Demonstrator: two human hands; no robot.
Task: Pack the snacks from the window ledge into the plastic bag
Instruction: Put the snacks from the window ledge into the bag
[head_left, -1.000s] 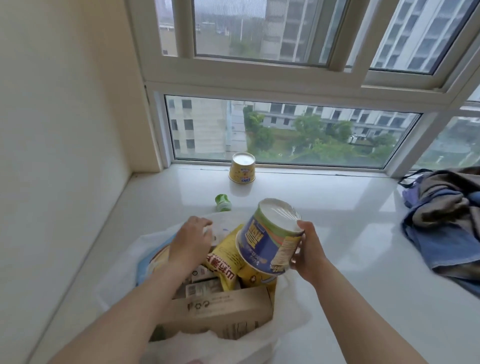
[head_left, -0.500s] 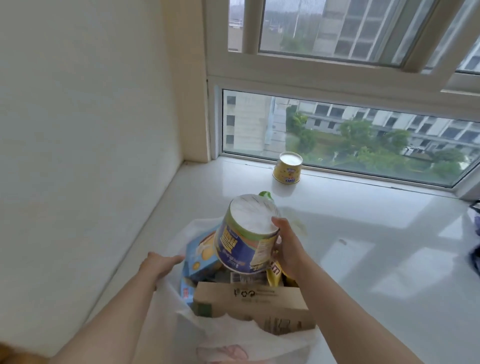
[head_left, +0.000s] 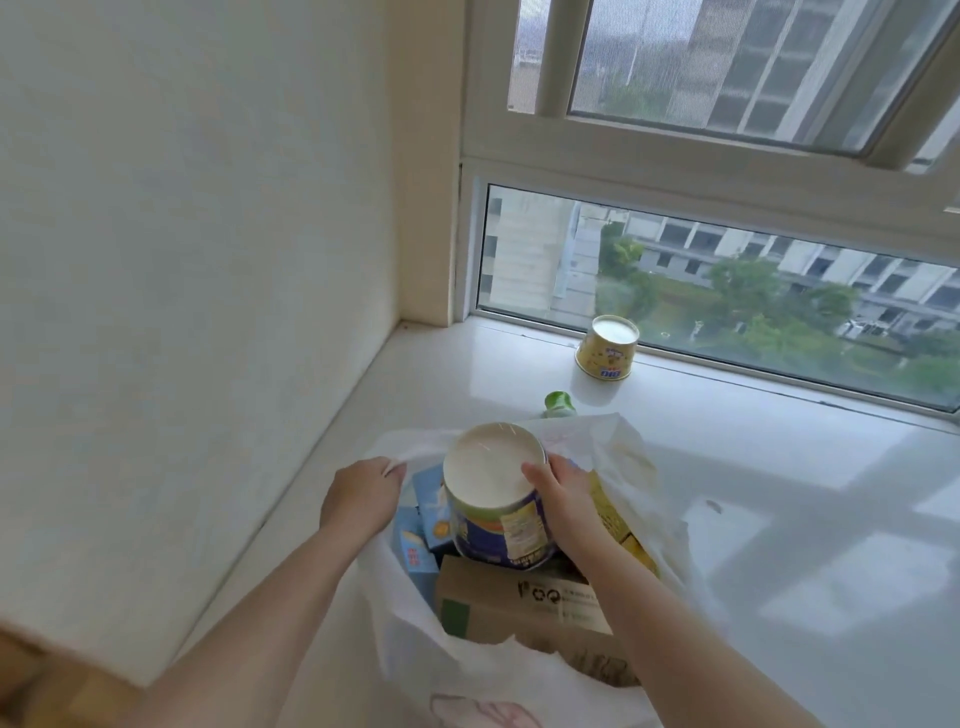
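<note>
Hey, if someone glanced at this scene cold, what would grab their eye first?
Probably the blue tub in the middle, gripped by the right hand over the open plastic bag, whose rim the left hand holds. Next, the yellow tub standing alone on the ledge by the window.

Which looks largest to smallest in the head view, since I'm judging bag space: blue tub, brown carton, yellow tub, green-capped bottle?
1. brown carton, partly hidden
2. blue tub
3. yellow tub, though it stands farther away, so unsure
4. green-capped bottle, mostly hidden behind the plastic bag

Soft window (head_left: 727, 291) daylight, slight wide-angle blur
</note>
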